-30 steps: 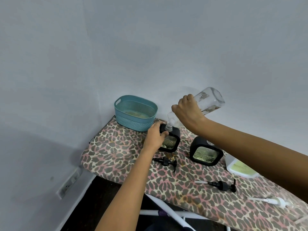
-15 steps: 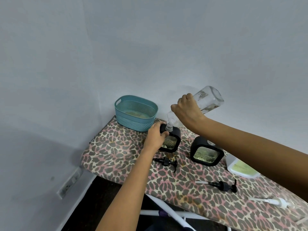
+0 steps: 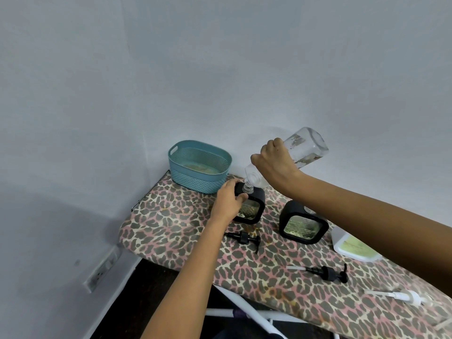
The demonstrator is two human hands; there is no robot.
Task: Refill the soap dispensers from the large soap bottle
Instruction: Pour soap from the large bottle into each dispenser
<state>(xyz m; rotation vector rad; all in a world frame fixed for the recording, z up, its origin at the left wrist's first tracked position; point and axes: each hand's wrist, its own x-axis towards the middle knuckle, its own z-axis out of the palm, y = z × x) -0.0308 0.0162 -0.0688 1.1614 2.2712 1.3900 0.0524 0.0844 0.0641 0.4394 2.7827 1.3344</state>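
Right hand: is gripping the large soap bottle with the fingers curled fully round its body, tipping it neck-down so the soap is running toward the mouth.
Bottle mouth: is meeting the open neck of the near black dispenser, keeping the pour inside the narrow opening.
Left hand: is clasping that dispenser's upper corner, thumb in front, bracing it against tipping under the bottle.
Second dispenser: is standing uncapped just to the right, apparently awaiting its turn.
Black pumps: are lying on the leopard-print ironing board, leaving both necks open.
Soap flow: cannot tell; the bottle is looking nearly empty.
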